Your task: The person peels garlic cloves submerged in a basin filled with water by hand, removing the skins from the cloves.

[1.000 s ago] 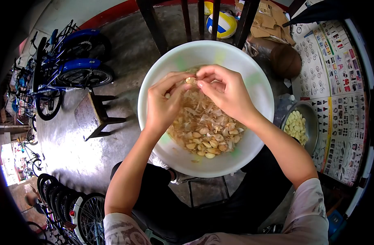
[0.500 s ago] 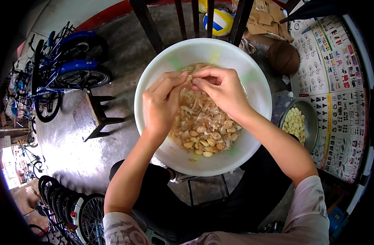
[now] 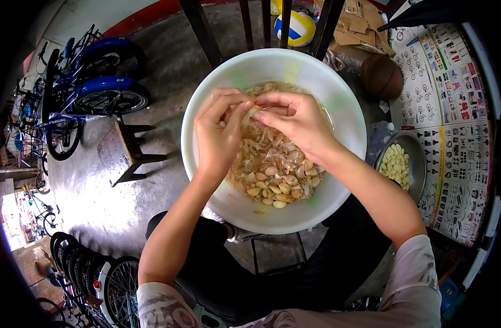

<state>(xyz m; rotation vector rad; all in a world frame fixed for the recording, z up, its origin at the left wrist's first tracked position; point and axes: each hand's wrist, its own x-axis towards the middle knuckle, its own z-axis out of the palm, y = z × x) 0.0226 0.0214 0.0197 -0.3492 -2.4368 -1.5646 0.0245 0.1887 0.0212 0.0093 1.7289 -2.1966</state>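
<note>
Over a large white basin (image 3: 201, 188), my left hand (image 3: 220, 123) and my right hand (image 3: 297, 120) meet fingertip to fingertip. Both pinch one pale garlic clove (image 3: 252, 112), partly covered by the fingers. Below them, water in the basin holds loose papery skins (image 3: 272, 147) and several unpeeled cloves (image 3: 280, 188) gathered near its front side. Peeled whitish cloves (image 3: 395, 164) fill part of a metal bowl (image 3: 419, 158) to the right of the basin.
A small wooden stool (image 3: 125, 150) stands on the floor at left, near blue-fendered bicycles (image 3: 105, 93). Dark chair slats (image 3: 248, 24) rise behind the basin. Beyond are a volleyball (image 3: 297, 30), cardboard (image 3: 360, 27) and a brown ball (image 3: 380, 77). Printed sheets (image 3: 452, 109) lie at right.
My fingertips have shifted slightly on the clove, the left ones curling closer against the right. The clove, more exposed a second ago, is now more covered.
</note>
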